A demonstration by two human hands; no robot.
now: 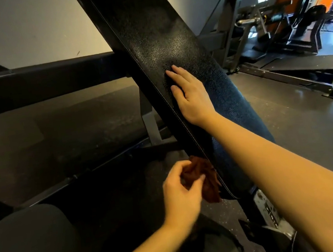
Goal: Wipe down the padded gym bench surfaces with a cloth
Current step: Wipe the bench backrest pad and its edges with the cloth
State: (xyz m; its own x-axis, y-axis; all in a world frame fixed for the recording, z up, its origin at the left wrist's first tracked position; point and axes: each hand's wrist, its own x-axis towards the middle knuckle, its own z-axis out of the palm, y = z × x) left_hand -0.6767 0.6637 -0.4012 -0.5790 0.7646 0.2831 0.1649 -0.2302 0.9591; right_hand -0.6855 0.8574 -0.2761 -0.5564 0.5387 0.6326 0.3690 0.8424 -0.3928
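A long black padded bench back (153,30) runs steeply from the upper middle down to the lower right, its textured surface glossy. My right hand (189,94) lies flat on the pad's middle with straight fingers pointing up. Lower down, my left hand (182,192) pinches a crumpled dark brown cloth (203,176) against the pad's stitched left edge near its bottom end. The cloth hangs partly below my fingers.
A black steel crossbar (35,80) runs behind the bench at the left, with a grey upright post (150,126) under it. A round black pad (27,243) sits at the lower left. More gym machines (276,29) stand on the dark floor at the right.
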